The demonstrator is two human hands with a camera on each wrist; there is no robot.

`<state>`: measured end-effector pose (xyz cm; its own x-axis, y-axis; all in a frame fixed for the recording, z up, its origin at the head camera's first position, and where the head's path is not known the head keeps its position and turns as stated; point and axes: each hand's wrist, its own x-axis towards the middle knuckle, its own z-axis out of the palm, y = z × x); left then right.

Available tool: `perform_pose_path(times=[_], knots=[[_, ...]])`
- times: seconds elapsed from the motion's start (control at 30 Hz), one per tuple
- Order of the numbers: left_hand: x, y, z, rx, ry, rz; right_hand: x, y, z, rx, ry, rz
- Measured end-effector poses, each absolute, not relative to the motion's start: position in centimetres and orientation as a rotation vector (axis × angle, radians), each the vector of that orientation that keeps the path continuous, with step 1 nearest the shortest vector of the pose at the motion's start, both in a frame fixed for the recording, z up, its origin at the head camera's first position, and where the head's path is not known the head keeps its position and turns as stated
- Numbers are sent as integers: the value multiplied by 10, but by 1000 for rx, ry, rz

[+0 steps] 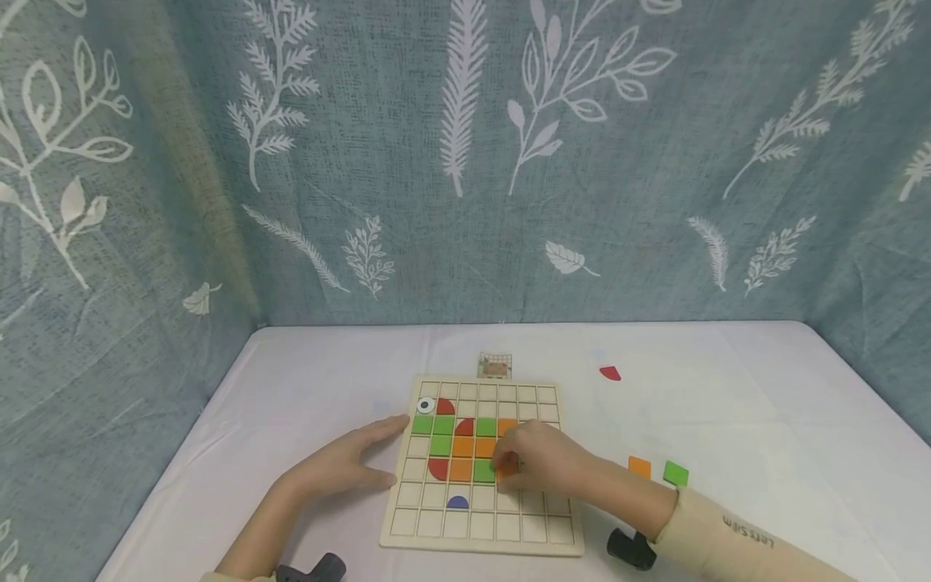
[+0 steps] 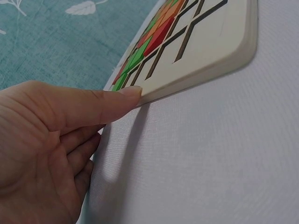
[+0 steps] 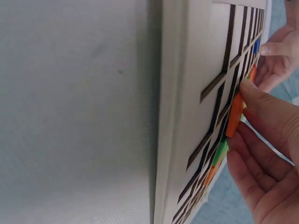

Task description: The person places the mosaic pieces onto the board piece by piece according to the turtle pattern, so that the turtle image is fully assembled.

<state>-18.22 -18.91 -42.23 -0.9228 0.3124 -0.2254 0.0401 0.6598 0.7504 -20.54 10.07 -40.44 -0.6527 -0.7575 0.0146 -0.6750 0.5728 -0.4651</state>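
A wooden grid board lies on the table, with green, orange and red tiles set in its cells. At its upper left is a round eye tile; lower down sits a blue half-round tile. My right hand pinches an orange square tile between thumb and fingers, right at the cells beside a green tile. Part of that orange tile is hidden by the fingers in the head view. With thumb and fingers extended, my left hand rests along the board's left edge, thumb tip at the rim.
Right of the board lie a loose orange tile and a green tile. A red quarter-round piece lies farther back. Behind the board is a small pattern card. A patterned blue-green curtain hangs around the table.
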Motion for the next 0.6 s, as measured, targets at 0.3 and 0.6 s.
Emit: perform_pose_path(times=[0.3,0.6], knots=[[-182,-189,-421,285,2540,1143,-205,104,-408,-1253,2632,-700],[-183,-189,-422,290,2551,1138,-203,104,-409,-1204,2652,-701]])
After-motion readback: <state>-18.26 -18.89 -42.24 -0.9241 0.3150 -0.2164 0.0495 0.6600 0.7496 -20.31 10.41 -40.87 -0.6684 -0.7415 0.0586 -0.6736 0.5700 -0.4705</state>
